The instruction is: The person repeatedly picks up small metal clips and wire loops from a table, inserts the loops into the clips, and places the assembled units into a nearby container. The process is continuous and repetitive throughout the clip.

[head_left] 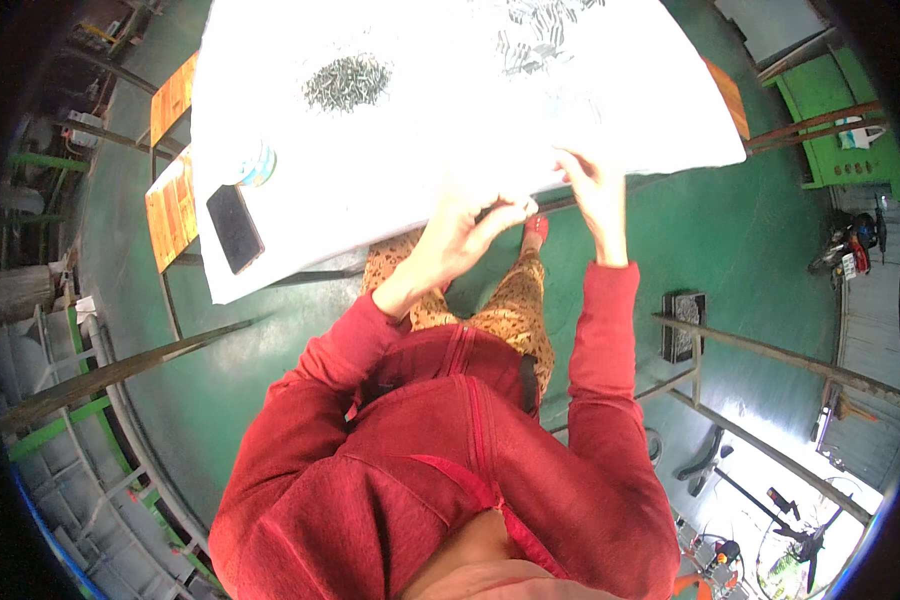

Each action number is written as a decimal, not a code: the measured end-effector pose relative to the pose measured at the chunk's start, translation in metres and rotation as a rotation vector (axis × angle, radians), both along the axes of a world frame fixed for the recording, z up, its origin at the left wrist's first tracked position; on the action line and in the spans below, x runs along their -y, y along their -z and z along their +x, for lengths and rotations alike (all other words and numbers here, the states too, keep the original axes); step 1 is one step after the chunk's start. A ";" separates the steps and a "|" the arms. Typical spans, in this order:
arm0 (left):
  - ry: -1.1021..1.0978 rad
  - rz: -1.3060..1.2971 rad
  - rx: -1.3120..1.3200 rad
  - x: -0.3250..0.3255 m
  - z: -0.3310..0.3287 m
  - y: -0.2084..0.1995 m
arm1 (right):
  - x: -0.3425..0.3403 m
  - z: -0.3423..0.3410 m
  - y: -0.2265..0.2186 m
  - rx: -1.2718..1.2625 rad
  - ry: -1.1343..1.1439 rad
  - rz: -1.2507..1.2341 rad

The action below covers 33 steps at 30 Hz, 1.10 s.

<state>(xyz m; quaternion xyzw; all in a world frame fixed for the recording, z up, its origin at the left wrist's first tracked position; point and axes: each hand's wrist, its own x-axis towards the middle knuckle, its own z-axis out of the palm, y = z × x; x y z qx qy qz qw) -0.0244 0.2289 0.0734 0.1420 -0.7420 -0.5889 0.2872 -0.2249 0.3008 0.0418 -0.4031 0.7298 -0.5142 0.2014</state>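
Note:
Over the near edge of a glaring white tabletop (420, 130), my left hand (460, 225) is closed, thumb and fingers pressed together at its right side. Whatever sits in that pinch is too small and washed out to name. Just to the right, my right hand (596, 190) is raised with thumb and forefinger brought close in a pinch, and its contents cannot be made out either. The hands are apart. Farther back lie a heap of small dark pieces (346, 82) and, to the right, a looser spread of short dark strips (538, 35).
A black phone (235, 228) lies at the table's left edge beside a small round pale-blue item (258, 165). Wooden boards (173, 210) adjoin on the left. A dark crate (683, 326) stands on the green floor at right, near metal rails (770, 350). A green bench (835, 115) is farther right.

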 end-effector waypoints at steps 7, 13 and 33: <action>0.016 0.085 -0.072 -0.012 0.006 0.013 | 0.099 -0.041 0.052 -0.417 -0.052 0.280; 0.014 0.058 -0.008 -0.010 0.011 0.013 | 0.112 -0.030 0.051 -0.426 0.075 0.424; -0.098 0.084 -0.067 0.005 0.005 0.033 | -0.007 0.077 -0.029 0.301 0.000 -0.316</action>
